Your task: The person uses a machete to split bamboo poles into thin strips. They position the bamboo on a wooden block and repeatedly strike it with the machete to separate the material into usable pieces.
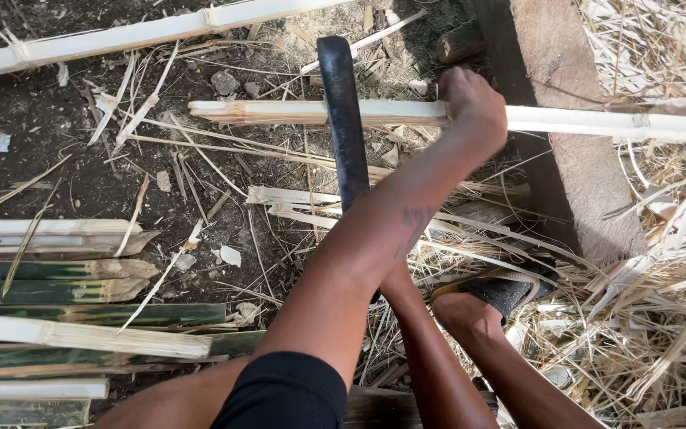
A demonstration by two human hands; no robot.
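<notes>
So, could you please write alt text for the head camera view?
A left hand grips a split bamboo strip resting on a wooden block, with a dark machete blade across it. Cut bamboo slats lie on the ground.

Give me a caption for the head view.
Left hand steadies a split bamboo strip on a wooden block; a dark blade crosses it.
</notes>
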